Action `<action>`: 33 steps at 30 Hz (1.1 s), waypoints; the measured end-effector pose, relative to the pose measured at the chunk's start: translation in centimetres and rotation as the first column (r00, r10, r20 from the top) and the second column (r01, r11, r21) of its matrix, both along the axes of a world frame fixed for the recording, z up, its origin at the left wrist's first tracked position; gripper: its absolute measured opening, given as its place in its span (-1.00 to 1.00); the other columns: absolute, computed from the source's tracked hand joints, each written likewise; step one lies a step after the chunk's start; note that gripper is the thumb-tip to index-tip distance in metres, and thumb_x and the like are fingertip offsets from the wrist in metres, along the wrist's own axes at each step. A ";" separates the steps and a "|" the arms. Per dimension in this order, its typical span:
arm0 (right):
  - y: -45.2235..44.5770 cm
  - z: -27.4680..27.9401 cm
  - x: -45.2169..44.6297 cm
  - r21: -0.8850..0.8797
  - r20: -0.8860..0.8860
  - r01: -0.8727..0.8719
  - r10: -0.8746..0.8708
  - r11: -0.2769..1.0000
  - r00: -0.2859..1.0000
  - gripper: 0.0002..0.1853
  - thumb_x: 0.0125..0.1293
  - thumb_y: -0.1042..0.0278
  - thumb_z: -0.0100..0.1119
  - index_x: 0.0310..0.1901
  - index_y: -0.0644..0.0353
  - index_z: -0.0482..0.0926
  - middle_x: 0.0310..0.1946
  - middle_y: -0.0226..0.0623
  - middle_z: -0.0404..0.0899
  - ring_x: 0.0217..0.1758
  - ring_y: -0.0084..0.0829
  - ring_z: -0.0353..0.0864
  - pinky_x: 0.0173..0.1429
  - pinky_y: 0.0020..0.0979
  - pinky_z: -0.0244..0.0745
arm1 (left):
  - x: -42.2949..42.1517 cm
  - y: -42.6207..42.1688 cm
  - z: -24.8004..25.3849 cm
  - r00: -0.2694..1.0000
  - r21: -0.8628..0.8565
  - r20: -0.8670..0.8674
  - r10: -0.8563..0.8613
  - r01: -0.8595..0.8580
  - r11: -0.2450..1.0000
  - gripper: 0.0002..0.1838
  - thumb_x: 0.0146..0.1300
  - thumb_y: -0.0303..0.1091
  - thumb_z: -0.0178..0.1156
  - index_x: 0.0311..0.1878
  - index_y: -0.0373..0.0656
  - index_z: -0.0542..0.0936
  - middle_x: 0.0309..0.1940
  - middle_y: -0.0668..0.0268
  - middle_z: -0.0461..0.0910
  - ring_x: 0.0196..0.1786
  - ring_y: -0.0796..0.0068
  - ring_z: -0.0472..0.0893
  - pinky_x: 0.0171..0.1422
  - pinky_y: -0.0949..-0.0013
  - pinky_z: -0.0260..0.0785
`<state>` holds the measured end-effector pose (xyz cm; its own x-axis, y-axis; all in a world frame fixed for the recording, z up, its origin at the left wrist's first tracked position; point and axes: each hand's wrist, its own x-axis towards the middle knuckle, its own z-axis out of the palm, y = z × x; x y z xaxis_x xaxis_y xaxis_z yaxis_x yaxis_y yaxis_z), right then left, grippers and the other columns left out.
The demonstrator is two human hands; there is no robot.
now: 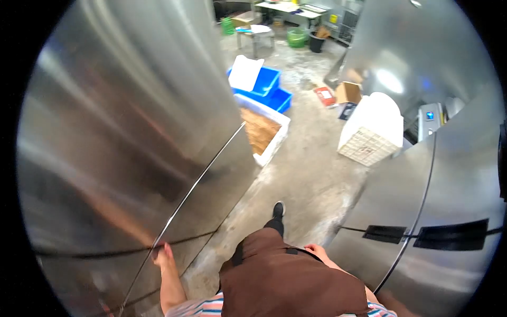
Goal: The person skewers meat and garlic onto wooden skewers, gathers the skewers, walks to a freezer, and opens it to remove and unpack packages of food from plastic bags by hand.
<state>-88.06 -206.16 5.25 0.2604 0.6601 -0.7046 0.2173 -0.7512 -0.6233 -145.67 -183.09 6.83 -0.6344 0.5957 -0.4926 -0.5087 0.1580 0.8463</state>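
My left hand (pixel 165 256) is at the seam of a tall stainless steel door (pixel 132 158) on the left. Its thumb shows and the fingers curl in at the door's edge, beside a dark spot in the seam. My right hand (pixel 316 250) hangs next to my brown apron (pixel 285 280), partly hidden by it. Its fingers look bent, but blur hides whether anything is in them. The nearest surface to that hand is the steel cabinet (pixel 364 253) on the right.
A white tub (pixel 272 150) with brown contents stands by the left door, with blue crates (pixel 269 79) behind. On the right are a white plastic crate (pixel 367 142) and an open cardboard box (pixel 348 95). Green and black buckets (pixel 297 38) stand farther back. Concrete floor (pixel 311 179) runs between.
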 end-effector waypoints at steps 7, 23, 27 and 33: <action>0.5 2.9 12.4 -0.213 0.191 0.237 -0.198 0.948 0.961 -0.71 0.17 0.25 0.05 -0.16 0.25 0.58 -0.25 -0.17 0.61 -0.18 -0.24 0.57 -0.07 -0.27 0.43 | 20.7 1.8 4.2 0.687 -0.711 0.064 -0.724 0.540 0.450 -0.67 0.15 -0.43 0.06 0.03 -0.09 0.47 -0.10 0.25 0.50 -0.13 0.42 0.53 -0.15 0.39 0.47; 19.1 -0.5 46.7 -0.190 0.115 0.308 -0.290 0.932 0.950 -0.74 0.21 0.27 0.04 -0.23 0.28 0.57 -0.35 -0.19 0.61 -0.29 -0.33 0.58 -0.18 -0.33 0.44 | 61.5 27.9 1.5 0.158 -0.439 0.239 -0.958 0.898 0.038 -0.75 0.16 -0.50 0.06 -0.09 -0.18 0.58 -0.33 0.36 0.58 -0.37 0.59 0.54 -0.34 0.55 0.39; 42.3 12.6 55.0 0.353 -0.128 0.435 -0.418 0.829 0.900 -0.82 0.26 0.35 0.01 -0.24 0.28 0.53 -0.39 -0.32 0.57 -0.29 -0.51 0.53 -0.23 -0.45 0.42 | 60.3 28.9 -3.4 0.061 -0.475 0.144 -0.988 0.880 -0.014 -0.79 0.24 -0.42 0.06 -0.09 -0.18 0.58 -0.40 0.34 0.59 -0.38 0.55 0.55 -0.33 0.56 0.41; 69.0 43.2 51.8 0.938 0.118 -0.295 0.633 0.182 0.765 -0.80 0.25 0.51 0.02 -0.09 0.27 0.48 -0.16 -0.23 0.50 -0.16 -0.35 0.51 -0.06 -0.41 0.41 | 60.8 34.3 -9.5 0.003 -0.588 0.098 -0.995 0.807 -0.055 -0.77 0.27 -0.39 0.05 -0.05 -0.21 0.55 -0.38 0.32 0.59 -0.36 0.51 0.57 -0.26 0.53 0.43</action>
<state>-36.28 -137.14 48.46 -0.3983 0.8152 0.4205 0.0314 0.4703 -0.8819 -84.91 -148.76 -2.72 0.1877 0.5585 -0.8080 0.6258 0.5660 0.5366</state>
